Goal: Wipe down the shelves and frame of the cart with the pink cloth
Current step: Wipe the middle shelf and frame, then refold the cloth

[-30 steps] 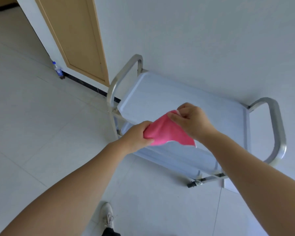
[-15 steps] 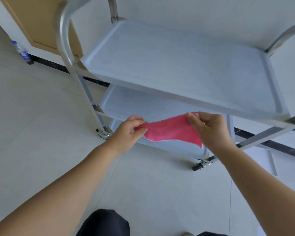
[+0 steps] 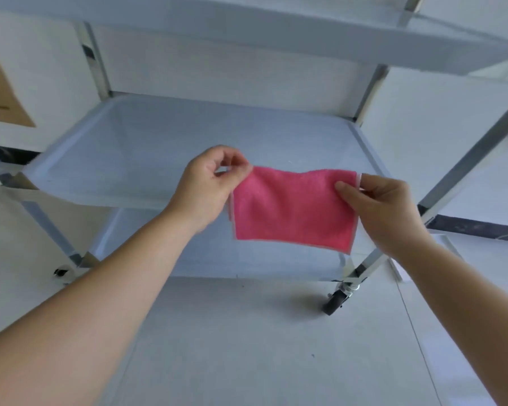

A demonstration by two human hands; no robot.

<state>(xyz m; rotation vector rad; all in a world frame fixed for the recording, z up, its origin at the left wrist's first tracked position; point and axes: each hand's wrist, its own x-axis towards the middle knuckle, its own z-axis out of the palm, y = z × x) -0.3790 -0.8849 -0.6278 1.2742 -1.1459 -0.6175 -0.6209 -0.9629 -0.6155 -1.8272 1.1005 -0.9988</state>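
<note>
1. The left hand [image 3: 206, 189] pinches the upper left corner of the pink cloth [image 3: 294, 206] between thumb and curled fingers [image 3: 232, 159]; the remaining fingers are bent in toward the palm.
2. The right hand [image 3: 384, 209] pinches the upper right corner of the cloth, thumb on the near face and the other fingers behind the pale edge, so how far they curl cannot be told.
3. The cloth hangs spread flat between the two hands, its lower edge free, held in the air in front of the middle shelf [image 3: 188, 148] of the cart [image 3: 464, 159] and touching no shelf.
4. The top shelf [image 3: 247, 22] runs overhead; the bottom shelf [image 3: 217, 256] lies below the cloth, near the floor [image 3: 247, 347].
5. A black caster wheel [image 3: 336, 301] sits under the right front leg.
6. No brand, label or writing can be read on the cloth or the cart.
</note>
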